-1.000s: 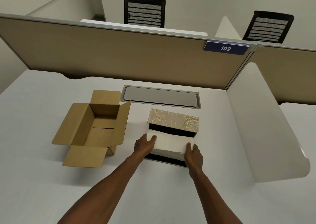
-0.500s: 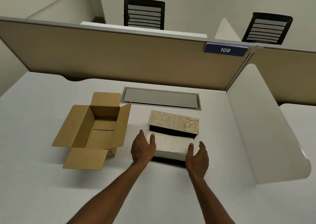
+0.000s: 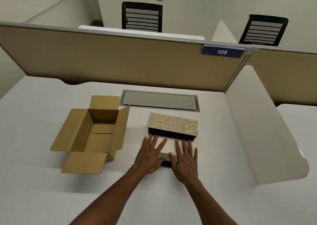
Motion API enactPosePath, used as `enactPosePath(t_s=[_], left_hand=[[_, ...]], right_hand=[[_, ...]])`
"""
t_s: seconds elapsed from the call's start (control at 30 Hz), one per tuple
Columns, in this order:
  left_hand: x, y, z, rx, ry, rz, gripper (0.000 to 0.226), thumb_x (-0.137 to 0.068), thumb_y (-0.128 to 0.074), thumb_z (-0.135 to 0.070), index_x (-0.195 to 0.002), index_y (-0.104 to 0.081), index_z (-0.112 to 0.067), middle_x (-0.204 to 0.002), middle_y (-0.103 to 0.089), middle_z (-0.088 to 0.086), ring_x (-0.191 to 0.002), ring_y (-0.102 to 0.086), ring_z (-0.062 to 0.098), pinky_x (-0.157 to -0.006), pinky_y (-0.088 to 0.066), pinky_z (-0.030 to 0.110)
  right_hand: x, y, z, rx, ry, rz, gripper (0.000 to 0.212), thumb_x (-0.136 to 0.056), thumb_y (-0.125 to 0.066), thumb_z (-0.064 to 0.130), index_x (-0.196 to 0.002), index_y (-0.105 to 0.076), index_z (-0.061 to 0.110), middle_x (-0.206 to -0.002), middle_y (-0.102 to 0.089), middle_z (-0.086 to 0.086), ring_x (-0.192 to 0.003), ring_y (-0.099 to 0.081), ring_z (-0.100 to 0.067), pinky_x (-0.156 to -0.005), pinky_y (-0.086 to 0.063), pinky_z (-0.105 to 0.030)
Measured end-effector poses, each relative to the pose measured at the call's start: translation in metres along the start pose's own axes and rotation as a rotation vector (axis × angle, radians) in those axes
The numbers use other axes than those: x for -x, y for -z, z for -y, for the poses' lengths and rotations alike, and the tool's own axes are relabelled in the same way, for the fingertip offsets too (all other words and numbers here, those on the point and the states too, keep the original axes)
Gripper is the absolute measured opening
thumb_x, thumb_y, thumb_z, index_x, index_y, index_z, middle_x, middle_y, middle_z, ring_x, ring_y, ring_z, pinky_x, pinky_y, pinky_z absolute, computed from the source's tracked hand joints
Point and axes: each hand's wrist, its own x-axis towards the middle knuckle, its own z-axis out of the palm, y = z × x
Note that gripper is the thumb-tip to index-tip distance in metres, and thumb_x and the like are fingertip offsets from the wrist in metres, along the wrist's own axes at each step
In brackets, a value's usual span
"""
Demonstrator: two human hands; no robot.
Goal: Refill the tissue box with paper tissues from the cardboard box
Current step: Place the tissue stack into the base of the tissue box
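Both hands have come down from either side of the tissue stack [image 3: 167, 145] and now lie flat on top of it, left hand [image 3: 150, 157] and right hand [image 3: 186, 161], each grip splayed wide and clasping nothing. Stack sits in the patterned tissue box [image 3: 172, 124]; the cardboard box [image 3: 93, 133] stands open at nine o'clock on the worktop [image 3: 42, 190].

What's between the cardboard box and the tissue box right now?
Nothing: in the head view, only bare white desk separates the cardboard box from the tissue box.
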Motion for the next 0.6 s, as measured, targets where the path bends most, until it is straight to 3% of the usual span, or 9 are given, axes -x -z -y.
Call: enactPosePath(t_s=[0.2,0.37,0.43,0.53,0.6], left_hand=[[0.002,-0.001,0.006,0.081,0.021,0.015,0.077,-0.093,-0.025,-0.072,-0.157,0.004,-0.040,-0.168,0.013,0.004,-0.154,0.015,0.027,-0.125,0.001,0.050],[0.001,0.003,0.003,0.131,0.035,-0.020,0.075,-0.097,-0.024,-0.067,-0.159,0.002,-0.034,-0.167,0.012,0.002,-0.155,0.013,0.024,-0.125,0.004,0.050],[0.006,0.003,0.003,0.209,0.051,-0.112,0.069,-0.100,-0.029,-0.057,-0.159,-0.010,-0.026,-0.168,-0.001,0.002,-0.156,0.000,0.022,-0.127,-0.003,0.046],[0.016,-0.001,0.002,0.421,0.183,-0.313,0.055,-0.102,-0.043,-0.039,-0.154,-0.036,-0.020,-0.163,-0.030,0.003,-0.151,-0.028,0.021,-0.122,-0.030,0.041],[0.021,-0.004,0.002,0.571,0.344,-0.375,0.050,-0.101,-0.049,-0.036,-0.149,-0.045,-0.021,-0.158,-0.039,0.001,-0.145,-0.038,0.020,-0.114,-0.040,0.038]], right_hand=[[0.004,-0.001,-0.008,-0.086,-0.022,0.025,0.083,-0.098,-0.018,0.072,-0.164,-0.004,0.026,-0.173,-0.002,-0.004,-0.159,0.004,-0.025,-0.126,-0.017,-0.052],[0.001,0.002,-0.009,-0.106,-0.026,0.043,0.082,-0.096,-0.009,0.074,-0.164,0.000,0.029,-0.173,0.004,0.000,-0.158,0.011,-0.020,-0.127,-0.011,-0.051],[0.003,0.004,-0.011,-0.117,-0.018,0.046,0.080,-0.098,-0.011,0.071,-0.164,-0.001,0.028,-0.172,0.007,0.001,-0.158,0.012,-0.017,-0.128,-0.008,-0.049],[0.008,0.010,-0.014,-0.143,-0.013,0.012,0.074,-0.103,-0.024,0.060,-0.164,-0.005,0.024,-0.172,0.006,0.001,-0.158,0.011,-0.016,-0.129,-0.006,-0.044],[0.011,0.016,-0.013,-0.196,-0.023,-0.072,0.066,-0.105,-0.035,0.049,-0.162,-0.023,0.017,-0.171,-0.009,-0.002,-0.159,-0.004,-0.019,-0.128,-0.014,-0.044]])
